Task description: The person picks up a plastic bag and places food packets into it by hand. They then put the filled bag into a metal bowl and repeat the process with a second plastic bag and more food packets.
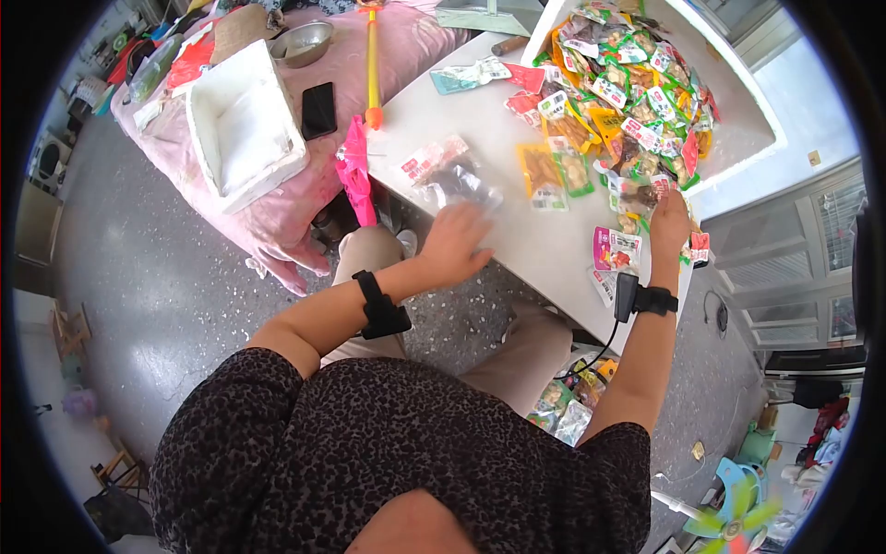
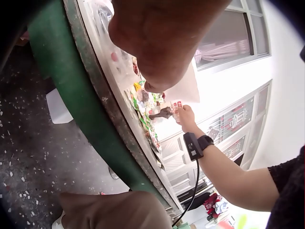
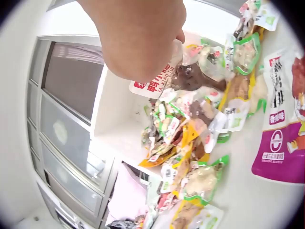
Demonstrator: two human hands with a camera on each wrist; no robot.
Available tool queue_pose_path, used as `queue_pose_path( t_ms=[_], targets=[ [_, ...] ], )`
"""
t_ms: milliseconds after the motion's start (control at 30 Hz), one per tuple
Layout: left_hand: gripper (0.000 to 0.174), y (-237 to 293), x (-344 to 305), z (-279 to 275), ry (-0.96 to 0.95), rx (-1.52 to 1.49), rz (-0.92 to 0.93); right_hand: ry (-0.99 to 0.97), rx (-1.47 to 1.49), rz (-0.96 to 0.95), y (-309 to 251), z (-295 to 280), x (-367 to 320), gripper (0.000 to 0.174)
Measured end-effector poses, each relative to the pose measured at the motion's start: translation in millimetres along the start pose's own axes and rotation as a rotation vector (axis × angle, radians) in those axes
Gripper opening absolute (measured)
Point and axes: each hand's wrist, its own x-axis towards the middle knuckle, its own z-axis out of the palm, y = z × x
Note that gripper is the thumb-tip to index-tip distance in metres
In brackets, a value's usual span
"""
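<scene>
In the head view my right hand [image 1: 671, 226] pinches one end of a clear snack packet [image 3: 190, 76] with a dark brown drumstick-like piece inside. The packet's white end with red print shows under that hand in the right wrist view, and it hangs over other packets. My left hand [image 1: 452, 247], blurred, is at the table's near edge with its thumb spread away from its fingers. Just beyond its fingertips lie clear packets [image 1: 452, 175] with dark contents and red-and-white labels. Yellow-edged [image 1: 543, 175] and green-edged packets [image 1: 574, 168] lie between the hands.
A white foam box [image 1: 752, 138] at the back right holds a heap of snack packets [image 1: 637, 83], spilling onto the white table [image 1: 498, 120]. A purple packet [image 3: 281, 157] lies near my right wrist. Leftward, a pink-covered surface bears a foam tray [image 1: 245, 185] and a phone [image 1: 318, 111].
</scene>
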Motion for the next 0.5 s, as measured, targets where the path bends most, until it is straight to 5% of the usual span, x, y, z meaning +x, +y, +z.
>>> queue_pose_path(
  t_ms=[100, 233, 333, 433, 500],
  targets=[
    [0.048, 4, 6, -2, 0.064, -0.087, 0.037, -0.061, 0.355, -0.013, -38, -59, -10, 0.018],
    [0.052, 32, 21, -17, 0.035, -0.306, -0.038, -0.405, 0.64, -0.08, -84, -99, -37, 0.015],
    [0.047, 57, 30, -30, -0.17, -0.765, -0.232, -0.581, 0.788, -0.083, -119, -104, -59, 0.015],
    [0.04, 61, 30, -28, -0.6, -1.067, -0.351, -0.666, 0.918, -0.021, -137, -94, -84, 0.014],
    [0.032, 66, 20, -26, -0.58, -1.119, -0.411, -0.671, 1.035, 0.075, -140, -84, -98, 0.013]
  ],
)
